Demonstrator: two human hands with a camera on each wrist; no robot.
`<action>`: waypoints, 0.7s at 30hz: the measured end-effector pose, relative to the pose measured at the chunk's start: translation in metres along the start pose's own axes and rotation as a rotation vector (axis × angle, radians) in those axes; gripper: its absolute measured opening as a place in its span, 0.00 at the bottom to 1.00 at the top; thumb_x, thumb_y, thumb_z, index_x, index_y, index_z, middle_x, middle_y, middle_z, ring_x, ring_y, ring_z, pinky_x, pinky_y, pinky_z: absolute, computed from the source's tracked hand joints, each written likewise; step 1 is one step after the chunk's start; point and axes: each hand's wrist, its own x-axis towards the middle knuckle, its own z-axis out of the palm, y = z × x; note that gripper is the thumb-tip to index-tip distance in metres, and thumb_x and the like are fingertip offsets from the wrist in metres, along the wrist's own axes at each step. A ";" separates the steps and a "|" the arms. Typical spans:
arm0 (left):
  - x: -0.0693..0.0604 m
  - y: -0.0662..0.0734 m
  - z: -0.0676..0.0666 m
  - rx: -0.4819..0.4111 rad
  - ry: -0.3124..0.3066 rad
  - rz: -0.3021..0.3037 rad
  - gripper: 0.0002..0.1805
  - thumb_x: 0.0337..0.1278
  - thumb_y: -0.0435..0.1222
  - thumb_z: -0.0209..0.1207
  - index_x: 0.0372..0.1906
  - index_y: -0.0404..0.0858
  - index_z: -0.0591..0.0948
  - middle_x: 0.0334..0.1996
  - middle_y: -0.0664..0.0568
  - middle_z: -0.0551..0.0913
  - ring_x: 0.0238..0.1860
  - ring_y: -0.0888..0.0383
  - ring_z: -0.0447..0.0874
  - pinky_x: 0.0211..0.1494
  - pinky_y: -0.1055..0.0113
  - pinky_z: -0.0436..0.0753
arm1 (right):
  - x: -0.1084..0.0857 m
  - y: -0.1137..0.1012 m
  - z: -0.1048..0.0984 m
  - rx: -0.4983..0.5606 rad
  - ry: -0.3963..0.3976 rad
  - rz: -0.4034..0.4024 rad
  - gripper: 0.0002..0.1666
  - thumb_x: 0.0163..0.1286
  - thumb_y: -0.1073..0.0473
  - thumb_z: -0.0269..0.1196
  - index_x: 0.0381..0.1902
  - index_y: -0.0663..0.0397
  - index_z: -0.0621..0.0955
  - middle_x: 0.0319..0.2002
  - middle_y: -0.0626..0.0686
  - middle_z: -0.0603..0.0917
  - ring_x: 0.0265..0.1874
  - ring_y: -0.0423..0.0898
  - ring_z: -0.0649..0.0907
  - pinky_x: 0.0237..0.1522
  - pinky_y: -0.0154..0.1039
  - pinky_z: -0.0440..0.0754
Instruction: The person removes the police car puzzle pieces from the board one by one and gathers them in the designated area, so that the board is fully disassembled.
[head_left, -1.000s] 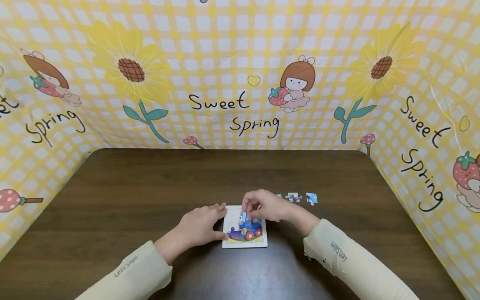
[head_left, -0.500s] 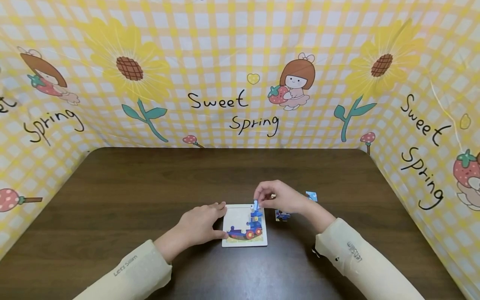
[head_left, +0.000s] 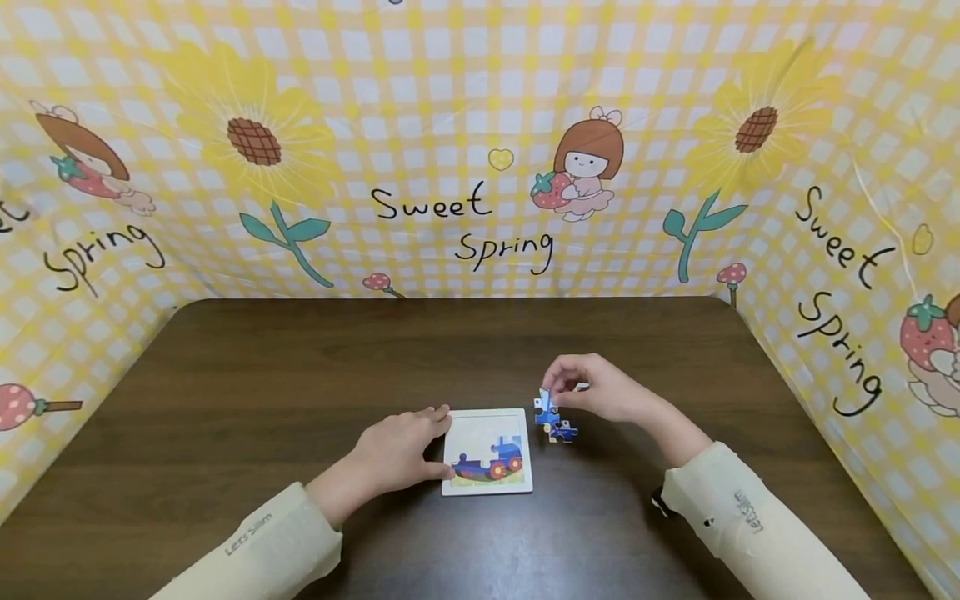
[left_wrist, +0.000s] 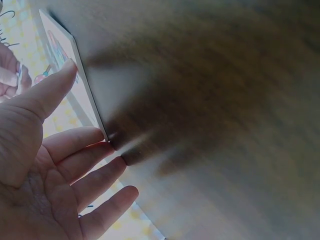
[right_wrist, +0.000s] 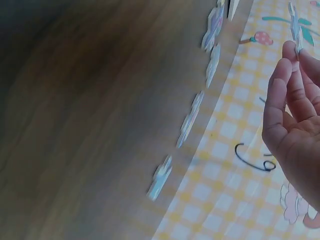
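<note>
A square white-framed puzzle tray (head_left: pixel 489 492) lies on the table, partly filled with a blue and red train picture. Its upper left part shows bare white. My left hand (head_left: pixel 392 450) rests at the tray's left side, thumb on the front part of that edge, fingers extended toward the back corner. Just beyond the right edge, my right hand (head_left: pixel 600 388) pinches a blue and white jigsaw piece (head_left: pixel 545 407) between thumb and fingers. That jigsaw piece (right_wrist: pixel 294 25) stands on edge in the right wrist view. Below it lies a dark blue loose piece (head_left: pixel 564 432).
Several loose jigsaw pieces (right_wrist: pixel 189 120) lie in a row on the brown table (head_left: pixel 360 350), mostly hidden behind my right hand in the head view. A yellow checked cloth (head_left: pixel 427 150) stands as a wall around the back and sides.
My right hand has moved right, from above the tray to past its right edge, taking the jigsaw piece with it. The left hand has stayed at the tray.
</note>
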 end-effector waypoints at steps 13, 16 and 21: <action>0.000 -0.002 0.001 0.001 0.019 0.008 0.40 0.52 0.54 0.69 0.68 0.39 0.75 0.71 0.46 0.72 0.70 0.46 0.72 0.67 0.48 0.75 | -0.026 0.023 -0.018 0.009 0.028 0.067 0.07 0.67 0.69 0.64 0.43 0.63 0.81 0.32 0.54 0.85 0.34 0.44 0.83 0.41 0.34 0.81; 0.000 -0.002 0.001 0.001 0.014 0.011 0.40 0.52 0.54 0.69 0.68 0.39 0.75 0.71 0.46 0.71 0.71 0.46 0.72 0.67 0.47 0.75 | -0.031 0.027 -0.021 0.004 0.017 0.079 0.07 0.67 0.69 0.64 0.43 0.64 0.81 0.32 0.55 0.85 0.34 0.42 0.83 0.41 0.34 0.81; 0.001 -0.001 0.000 -0.004 0.003 0.008 0.41 0.53 0.54 0.69 0.69 0.39 0.74 0.71 0.47 0.71 0.71 0.46 0.71 0.68 0.48 0.75 | -0.035 0.032 -0.024 -0.002 -0.003 0.071 0.06 0.67 0.71 0.63 0.42 0.65 0.80 0.32 0.56 0.85 0.34 0.40 0.82 0.42 0.32 0.81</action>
